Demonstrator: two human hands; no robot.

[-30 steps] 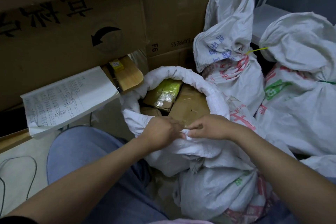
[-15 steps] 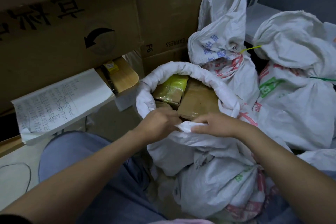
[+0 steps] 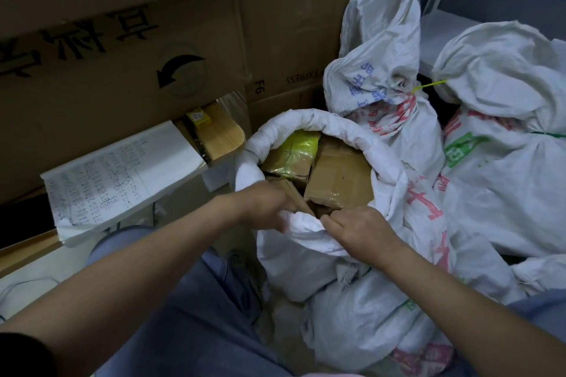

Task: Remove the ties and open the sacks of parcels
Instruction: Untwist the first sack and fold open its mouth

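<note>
Stacked cardboard cartons (image 3: 122, 49) printed with black characters and a curved arrow fill the background, and beneath them a wooden table (image 3: 225, 139) carries a small yellow box (image 3: 199, 117) and a handwritten sheet of paper (image 3: 122, 184) that overhangs its edge. On the floor in front of the person's jeans-clad leg (image 3: 199, 315) stands the open sack (image 3: 324, 121), white, its mouth rolled down into a thick rim. Inside it lie parcels: a brown cardboard box (image 3: 340, 174) and, just beside it on the left, a parcel wrapped in yellow-green plastic (image 3: 295, 150). The left hand (image 3: 263, 205) has its grip closed on the near rim of this sack, fingers curled into the white fabric; the right hand (image 3: 358, 229) pinches the same rim just beside it, its grip likewise closed on the cloth. Behind the open sack leans a tied sack (image 3: 382, 79) with blue and red print, its neck cinched by a yellow tie (image 3: 428, 86). To the right sits another tied sack (image 3: 505, 138), bound with a green tie (image 3: 548, 134). A further white sack (image 3: 367, 318) lies below the hands.
</note>
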